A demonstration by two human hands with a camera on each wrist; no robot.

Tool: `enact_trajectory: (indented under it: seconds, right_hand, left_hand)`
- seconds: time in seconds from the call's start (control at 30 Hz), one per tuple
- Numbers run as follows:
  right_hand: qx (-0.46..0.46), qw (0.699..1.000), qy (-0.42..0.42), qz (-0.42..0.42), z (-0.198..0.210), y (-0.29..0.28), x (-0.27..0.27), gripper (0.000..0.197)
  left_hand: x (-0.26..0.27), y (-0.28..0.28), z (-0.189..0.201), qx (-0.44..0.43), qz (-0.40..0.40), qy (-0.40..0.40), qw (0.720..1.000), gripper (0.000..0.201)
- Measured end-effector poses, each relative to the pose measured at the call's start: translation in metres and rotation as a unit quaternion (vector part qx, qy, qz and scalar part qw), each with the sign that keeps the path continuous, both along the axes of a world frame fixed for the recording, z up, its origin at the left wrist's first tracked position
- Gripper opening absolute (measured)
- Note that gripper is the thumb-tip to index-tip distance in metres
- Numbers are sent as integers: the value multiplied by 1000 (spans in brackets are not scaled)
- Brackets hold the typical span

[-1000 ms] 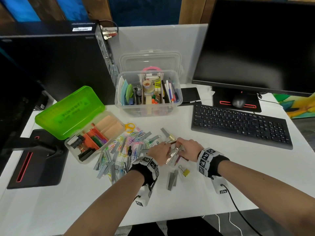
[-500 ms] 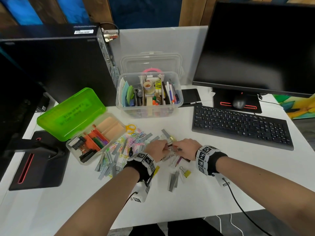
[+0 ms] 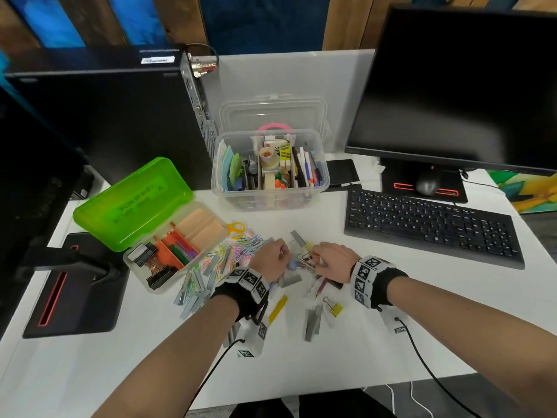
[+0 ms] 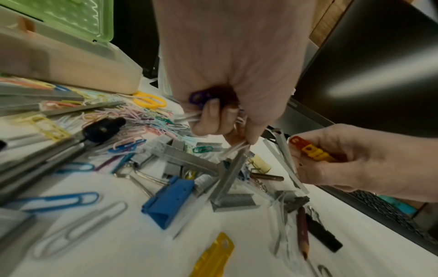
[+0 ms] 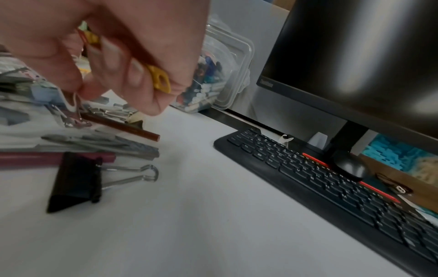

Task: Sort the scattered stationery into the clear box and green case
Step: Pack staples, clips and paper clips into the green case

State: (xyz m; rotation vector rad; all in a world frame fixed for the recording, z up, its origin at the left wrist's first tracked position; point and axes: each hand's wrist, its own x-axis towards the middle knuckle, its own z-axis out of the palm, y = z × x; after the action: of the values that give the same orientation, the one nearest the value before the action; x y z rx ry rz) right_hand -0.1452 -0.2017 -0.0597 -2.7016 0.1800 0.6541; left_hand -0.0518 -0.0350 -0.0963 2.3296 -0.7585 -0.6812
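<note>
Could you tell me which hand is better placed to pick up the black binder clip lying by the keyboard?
Right, probably. The black binder clip lies just below the right hand, while the left hand is farther away, across the pile.

We are looking at a white bench [image 3: 376,342] carrying an open green case [image 3: 168,236] at the left and a clear box [image 3: 271,173] behind the middle. Paper clips [image 3: 241,248], staple strips [image 3: 313,322], a blue binder clip [image 4: 168,200], a black binder clip [image 5: 78,181] and a pencil [image 4: 303,232] are lying scattered in front. A keyboard [image 3: 431,227] and two monitor stands [image 3: 75,294] are sitting on it too.
</note>
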Motion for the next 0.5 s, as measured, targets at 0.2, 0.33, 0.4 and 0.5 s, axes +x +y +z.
enact_trajectory:
  seconds: [0.2,0.33,0.4,0.5]
  right_hand:
    - [114,987,-20,-108,-3,1,6,10]
    - [139,980,-39,-139,-5,5,10,10]
    - [157,975,-34,-151,-6,7,13,12]
    - [201,963,-18,-177,-6,8,17,23]
  left_hand:
    - [1,-4,0,-22,10,54,998,14]
    - [0,-6,10,-71,32,82,994,33]
    - [-1,-6,14,-82,40,88,992,39]
    - [-1,-6,14,-88,8,63,994,24]
